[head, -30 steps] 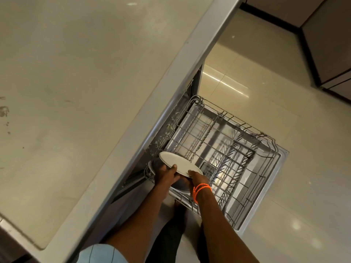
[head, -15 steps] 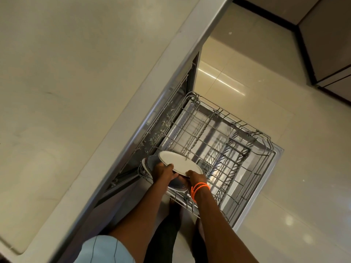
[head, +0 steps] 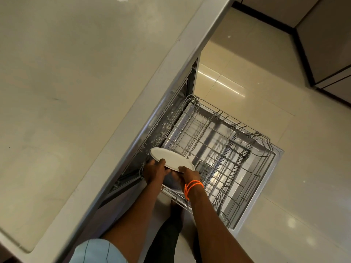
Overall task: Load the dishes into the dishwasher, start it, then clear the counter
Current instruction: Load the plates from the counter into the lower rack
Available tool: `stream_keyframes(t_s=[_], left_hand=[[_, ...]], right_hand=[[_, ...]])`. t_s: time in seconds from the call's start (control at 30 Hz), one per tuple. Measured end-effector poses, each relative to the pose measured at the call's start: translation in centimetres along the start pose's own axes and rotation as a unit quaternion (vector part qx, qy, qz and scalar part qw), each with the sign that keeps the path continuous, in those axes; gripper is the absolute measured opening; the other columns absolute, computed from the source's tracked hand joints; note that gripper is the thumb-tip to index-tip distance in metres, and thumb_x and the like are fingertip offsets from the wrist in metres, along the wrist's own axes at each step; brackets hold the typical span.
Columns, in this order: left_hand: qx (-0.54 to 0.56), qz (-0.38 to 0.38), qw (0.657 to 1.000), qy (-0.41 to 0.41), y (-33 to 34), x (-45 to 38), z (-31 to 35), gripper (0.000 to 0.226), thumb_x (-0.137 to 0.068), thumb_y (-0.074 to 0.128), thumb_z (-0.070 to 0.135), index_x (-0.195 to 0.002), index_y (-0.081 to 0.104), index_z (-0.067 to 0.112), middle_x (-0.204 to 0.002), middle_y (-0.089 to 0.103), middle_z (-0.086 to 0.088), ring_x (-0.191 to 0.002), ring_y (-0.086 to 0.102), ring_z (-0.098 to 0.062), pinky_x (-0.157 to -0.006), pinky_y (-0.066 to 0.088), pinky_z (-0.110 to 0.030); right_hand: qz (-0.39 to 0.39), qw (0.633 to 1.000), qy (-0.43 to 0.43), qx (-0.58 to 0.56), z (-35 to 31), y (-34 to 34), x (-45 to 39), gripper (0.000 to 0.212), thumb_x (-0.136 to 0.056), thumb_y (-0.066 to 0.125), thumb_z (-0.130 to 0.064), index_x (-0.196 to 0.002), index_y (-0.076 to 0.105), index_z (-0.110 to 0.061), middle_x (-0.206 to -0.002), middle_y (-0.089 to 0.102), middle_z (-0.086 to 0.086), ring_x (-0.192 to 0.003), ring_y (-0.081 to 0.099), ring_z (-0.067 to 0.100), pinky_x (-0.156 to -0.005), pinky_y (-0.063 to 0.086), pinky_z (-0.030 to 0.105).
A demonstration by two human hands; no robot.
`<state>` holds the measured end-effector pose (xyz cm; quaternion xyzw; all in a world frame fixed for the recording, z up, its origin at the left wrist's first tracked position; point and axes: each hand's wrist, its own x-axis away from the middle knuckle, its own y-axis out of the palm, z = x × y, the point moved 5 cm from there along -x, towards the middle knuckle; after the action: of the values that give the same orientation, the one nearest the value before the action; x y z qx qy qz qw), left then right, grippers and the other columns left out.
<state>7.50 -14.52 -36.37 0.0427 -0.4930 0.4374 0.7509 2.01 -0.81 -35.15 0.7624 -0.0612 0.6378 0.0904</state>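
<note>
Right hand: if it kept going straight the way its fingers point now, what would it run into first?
The right hand already grips the white plate, so that goes with it. Beyond the plate, the upright wires of the pulled-out dishwasher rack look like the first contact, though depth is unclear.

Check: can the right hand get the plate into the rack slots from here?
Probably yes. The right hand and left hand hold the plate over the rack's near corner; nothing blocks the tines below.
</note>
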Motion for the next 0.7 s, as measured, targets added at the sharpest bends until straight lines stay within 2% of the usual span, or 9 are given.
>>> stream_keyframes(t_s=[0.07, 0.13, 0.2, 0.27, 0.33, 0.4, 0.47, 0.57, 0.7], left_hand=[[-0.008, -0.018, 1.000, -0.013, 0.0, -0.5, -0.3, 0.063, -0.078, 0.078, 0.025, -0.137, 0.058, 0.014, -0.119, 0.068, -0.020, -0.096, 0.072, -0.034, -0.071, 0.064, -0.044], [0.000, -0.030, 0.999, -0.029, 0.2, -3.5, -2.7, 0.100, -0.053, 0.085, 0.043, -0.144, 0.050, 0.020, -0.121, 0.067, -0.022, -0.098, 0.072, -0.036, -0.077, 0.063, -0.050], [0.005, -0.039, 0.998, -0.055, 0.1, -3.5, -3.0, 0.112, -0.046, 0.086, 0.042, -0.148, 0.046, 0.020, -0.122, 0.066, -0.025, -0.097, 0.072, -0.038, -0.079, 0.062, -0.053], [0.013, -0.048, 0.997, -0.066, -0.2, -1.3, -1.5, 0.088, -0.069, 0.086, 0.021, -0.147, 0.047, 0.014, -0.117, 0.067, -0.026, -0.093, 0.073, -0.037, -0.081, 0.062, -0.053], [0.009, -0.050, 0.997, -0.063, -0.6, 0.3, -0.8, 0.068, -0.083, 0.078, 0.009, -0.145, 0.049, 0.010, -0.105, 0.070, -0.024, -0.087, 0.074, -0.035, -0.082, 0.062, -0.050], [0.007, -0.054, 0.996, -0.067, -0.8, 0.9, -0.9, 0.059, -0.087, 0.075, 0.007, -0.142, 0.052, 0.007, -0.093, 0.070, -0.018, -0.083, 0.074, -0.032, -0.082, 0.062, -0.048], [0.005, -0.057, 0.996, -0.069, -1.1, 1.6, -0.8, 0.051, -0.089, 0.073, 0.006, -0.136, 0.056, 0.004, -0.087, 0.069, -0.014, -0.079, 0.072, -0.029, -0.081, 0.062, -0.045], [0.000, -0.063, 0.997, -0.053, -1.6, 3.2, -0.2, 0.033, -0.091, 0.070, 0.004, -0.123, 0.061, 0.005, -0.080, 0.068, -0.011, -0.070, 0.067, -0.023, -0.073, 0.059, -0.039], [-0.034, -0.074, 0.996, -0.029, -3.1, 5.3, 0.0, 0.020, -0.090, 0.070, 0.011, -0.110, 0.066, 0.009, -0.080, 0.070, -0.009, -0.070, 0.069, -0.025, -0.067, 0.058, -0.034]], right_hand=[[-0.024, 1.000, 0.000, 0.003, 0.0, 0.2, 0.0, 0.047, -0.090, 0.065, 0.003, -0.132, 0.044, 0.001, -0.080, 0.069, 0.019, -0.058, 0.067, 0.024, -0.056, 0.062, 0.037], [-0.036, 0.999, 0.004, 0.011, 0.2, 0.0, -0.2, 0.043, -0.091, 0.067, -0.002, -0.128, 0.045, -0.002, -0.060, 0.059, 0.008, -0.046, 0.061, 0.016, -0.071, 0.062, 0.043], [-0.025, 0.999, 0.011, 0.023, 0.4, -0.5, -0.2, 0.041, -0.091, 0.068, -0.004, -0.124, 0.044, -0.003, -0.063, 0.059, 0.010, -0.051, 0.063, 0.019, -0.071, 0.062, 0.045], [-0.008, 0.999, 0.011, 0.036, 0.4, -0.9, 0.2, 0.037, -0.091, 0.067, -0.004, -0.121, 0.045, -0.004, -0.077, 0.060, 0.017, -0.061, 0.065, 0.025, -0.058, 0.063, 0.040], [0.000, 0.999, 0.016, 0.038, 0.5, -1.4, 0.5, 0.022, -0.092, 0.066, -0.003, -0.107, 0.051, -0.002, -0.079, 0.059, 0.018, -0.066, 0.063, 0.027, -0.054, 0.062, 0.038], [0.001, 0.999, 0.019, 0.048, 0.8, -1.6, 0.9, 0.011, -0.093, 0.064, -0.003, -0.093, 0.053, -0.004, -0.076, 0.057, 0.017, -0.067, 0.062, 0.027, -0.058, 0.061, 0.038], [-0.005, 0.998, 0.017, 0.052, 1.2, -1.7, 1.3, 0.006, -0.093, 0.063, -0.002, -0.093, 0.057, -0.002, -0.071, 0.056, 0.015, -0.063, 0.060, 0.024, -0.061, 0.061, 0.039], [-0.016, 0.998, 0.008, 0.057, 1.6, -1.5, 2.3, 0.007, -0.094, 0.059, -0.001, -0.101, 0.059, 0.000, -0.054, 0.049, 0.007, -0.042, 0.053, 0.015, -0.064, 0.059, 0.041], [-0.003, 0.998, 0.000, 0.061, 1.8, -1.5, 5.1, 0.002, -0.094, 0.062, -0.002, -0.094, 0.060, -0.003, -0.056, 0.051, 0.009, -0.044, 0.054, 0.018, -0.057, 0.060, 0.037]])
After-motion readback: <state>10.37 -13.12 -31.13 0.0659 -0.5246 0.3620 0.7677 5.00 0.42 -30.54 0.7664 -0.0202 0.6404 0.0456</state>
